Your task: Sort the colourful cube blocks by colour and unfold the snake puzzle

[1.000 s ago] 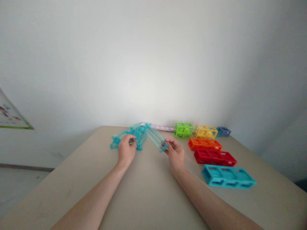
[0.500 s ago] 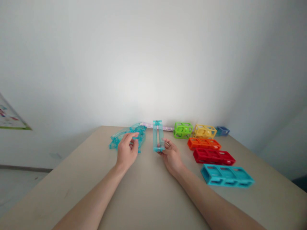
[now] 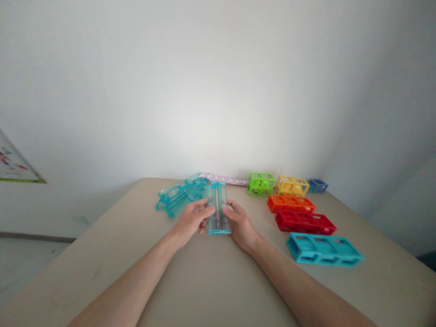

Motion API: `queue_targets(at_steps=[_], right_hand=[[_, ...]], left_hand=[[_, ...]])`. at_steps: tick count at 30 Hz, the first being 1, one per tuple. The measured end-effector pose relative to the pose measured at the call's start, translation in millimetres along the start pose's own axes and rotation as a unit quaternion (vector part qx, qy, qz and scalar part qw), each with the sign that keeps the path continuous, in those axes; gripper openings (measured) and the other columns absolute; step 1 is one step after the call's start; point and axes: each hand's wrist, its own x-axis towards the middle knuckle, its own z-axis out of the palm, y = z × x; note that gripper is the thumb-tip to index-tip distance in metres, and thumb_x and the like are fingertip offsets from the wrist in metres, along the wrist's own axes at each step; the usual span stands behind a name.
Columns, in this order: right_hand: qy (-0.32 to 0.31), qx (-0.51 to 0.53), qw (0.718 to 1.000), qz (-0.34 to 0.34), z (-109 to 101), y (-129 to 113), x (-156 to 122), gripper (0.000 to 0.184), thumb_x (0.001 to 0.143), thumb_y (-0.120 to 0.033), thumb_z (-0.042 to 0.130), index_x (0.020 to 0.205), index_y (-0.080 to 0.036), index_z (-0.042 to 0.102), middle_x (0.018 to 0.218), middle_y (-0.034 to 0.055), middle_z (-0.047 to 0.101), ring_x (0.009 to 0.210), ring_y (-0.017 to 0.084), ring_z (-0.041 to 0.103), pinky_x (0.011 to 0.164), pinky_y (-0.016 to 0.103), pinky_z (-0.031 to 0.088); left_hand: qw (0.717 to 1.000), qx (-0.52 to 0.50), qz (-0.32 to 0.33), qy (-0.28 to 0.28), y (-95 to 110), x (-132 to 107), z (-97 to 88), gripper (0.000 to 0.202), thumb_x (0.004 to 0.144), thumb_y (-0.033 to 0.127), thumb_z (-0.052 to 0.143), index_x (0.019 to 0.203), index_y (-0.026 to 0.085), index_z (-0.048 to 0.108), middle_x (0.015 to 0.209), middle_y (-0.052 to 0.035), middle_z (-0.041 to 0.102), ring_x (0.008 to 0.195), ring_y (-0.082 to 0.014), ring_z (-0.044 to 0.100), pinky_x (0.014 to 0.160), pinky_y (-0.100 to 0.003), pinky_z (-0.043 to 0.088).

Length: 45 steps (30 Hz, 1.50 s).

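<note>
Between my two hands is a clear teal plastic track piece (image 3: pixel 218 222), long and straight, with its length pointing away from me. My left hand (image 3: pixel 192 220) grips its left edge, thumb on top and fingers beneath. On the right edge, my right hand (image 3: pixel 241 223) holds it the same way. Whether it is one part or two joined side by side, I cannot tell. Behind my left hand lies a pile of clear teal plastic pieces (image 3: pixel 182 194), some of them curved.
To the right on the table (image 3: pixel 211 286) are block frames: green (image 3: pixel 260 184), yellow (image 3: pixel 292 186), blue (image 3: pixel 318 185), orange (image 3: pixel 291 204), red (image 3: pixel 305 222) and turquoise (image 3: pixel 324 250). A pale purple patterned strip (image 3: pixel 228 180) runs along the white wall (image 3: pixel 218 91).
My left hand has moved right and closed on the left edge of the track piece. My right hand has brought the piece slightly left and nearer, and it now looks wider.
</note>
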Motion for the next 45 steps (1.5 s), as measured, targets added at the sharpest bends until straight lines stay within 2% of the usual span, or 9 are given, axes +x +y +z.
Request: queue_targets(at_steps=[6, 11, 14, 19, 24, 29, 34, 40, 45], right_hand=[[-0.003, -0.112, 0.994, -0.015, 0.4, 2.4, 1.6, 0.034, 0.070, -0.042, 0.073, 0.089, -0.018, 0.058, 0.064, -0.0019, 0.060, 0.051, 0.012, 0.054, 0.052, 0.025, 0.044], [0.141, -0.284, 0.946, -0.062, -3.7, 0.6, 3.0, 0.032, 0.069, -0.042, 0.073, 0.072, -0.019, 0.050, 0.048, -0.0067, 0.050, 0.041, 0.009, 0.045, 0.041, 0.021, 0.034], [0.158, -0.313, 0.933, -0.079, -5.6, 0.5, 3.4, 0.033, 0.073, -0.044, 0.069, 0.070, -0.020, 0.047, 0.045, -0.0063, 0.050, 0.041, 0.009, 0.045, 0.042, 0.021, 0.036], [0.077, -0.280, 0.953, -0.088, -3.8, 3.1, 1.5, 0.029, 0.078, -0.046, 0.064, 0.074, -0.020, 0.051, 0.051, -0.0052, 0.052, 0.043, 0.010, 0.048, 0.044, 0.023, 0.039], [0.005, -0.275, 0.959, -0.062, -0.7, 6.5, -1.7, 0.029, 0.080, -0.046, 0.064, 0.085, -0.019, 0.054, 0.055, -0.0060, 0.051, 0.045, 0.010, 0.048, 0.045, 0.023, 0.041], [0.038, -0.310, 0.946, -0.081, -0.5, 6.2, -0.6, 0.030, 0.078, -0.045, 0.067, 0.084, -0.018, 0.056, 0.063, -0.0023, 0.058, 0.054, 0.012, 0.052, 0.051, 0.024, 0.043], [0.051, -0.323, 0.941, -0.090, -3.1, 7.1, 2.3, 0.031, 0.077, -0.045, 0.067, 0.082, -0.017, 0.056, 0.069, 0.0013, 0.063, 0.060, 0.013, 0.055, 0.054, 0.025, 0.043], [0.030, -0.321, 0.943, -0.084, -2.3, 8.1, 0.1, 0.031, 0.076, -0.046, 0.067, 0.079, -0.019, 0.053, 0.054, -0.0052, 0.054, 0.045, 0.010, 0.048, 0.043, 0.022, 0.039], [0.006, -0.315, 0.947, -0.059, -4.2, 11.6, 0.6, 0.032, 0.074, -0.046, 0.069, 0.078, -0.019, 0.053, 0.052, -0.0049, 0.056, 0.041, 0.010, 0.050, 0.040, 0.021, 0.040]], left_hand=[[1.000, 0.020, 0.008, -0.004, 0.6, -1.9, 3.5, 0.036, 0.074, 0.045, 0.068, 0.094, 0.016, 0.064, 0.063, 0.0034, 0.052, 0.045, -0.0066, 0.040, 0.039, -0.019, 0.037], [0.979, 0.137, 0.050, 0.143, -3.6, 3.1, -0.1, 0.021, 0.070, 0.035, 0.070, 0.072, 0.015, 0.062, 0.064, 0.0013, 0.058, 0.057, -0.0105, 0.051, 0.051, -0.021, 0.039], [0.973, 0.144, 0.054, 0.170, -5.1, 4.7, -3.1, 0.018, 0.072, 0.033, 0.067, 0.073, 0.016, 0.062, 0.065, 0.0014, 0.059, 0.058, -0.0114, 0.052, 0.053, -0.022, 0.039], [0.983, 0.121, 0.040, 0.133, -4.5, 3.1, -0.6, 0.024, 0.073, 0.036, 0.067, 0.088, 0.016, 0.066, 0.068, -0.0002, 0.064, 0.061, -0.0146, 0.057, 0.058, -0.025, 0.044], [0.986, 0.117, 0.087, 0.087, -10.6, 4.4, 2.6, 0.029, 0.078, 0.044, 0.064, 0.088, 0.017, 0.069, 0.082, -0.0046, 0.070, 0.077, -0.0190, 0.064, 0.072, -0.028, 0.048], [0.997, 0.058, 0.028, 0.043, -13.8, 1.9, 0.3, 0.041, 0.081, 0.056, 0.056, 0.076, 0.016, 0.062, 0.061, 0.0004, 0.054, 0.050, -0.0120, 0.051, 0.042, -0.021, 0.039], [0.999, -0.024, 0.023, -0.020, -10.2, -0.5, -1.4, 0.039, 0.081, 0.053, 0.058, 0.075, 0.014, 0.060, 0.069, -0.0018, 0.052, 0.061, -0.0133, 0.054, 0.042, -0.020, 0.042], [0.999, 0.023, 0.031, -0.019, -6.7, 1.0, -1.7, 0.038, 0.081, 0.052, 0.058, 0.070, 0.016, 0.056, 0.062, 0.0022, 0.049, 0.049, -0.0093, 0.047, 0.043, -0.021, 0.041], [0.998, 0.038, 0.032, 0.029, -6.5, 3.3, 0.8, 0.035, 0.077, 0.050, 0.064, 0.074, 0.016, 0.056, 0.059, 0.0028, 0.054, 0.049, -0.0101, 0.052, 0.045, -0.020, 0.039]])
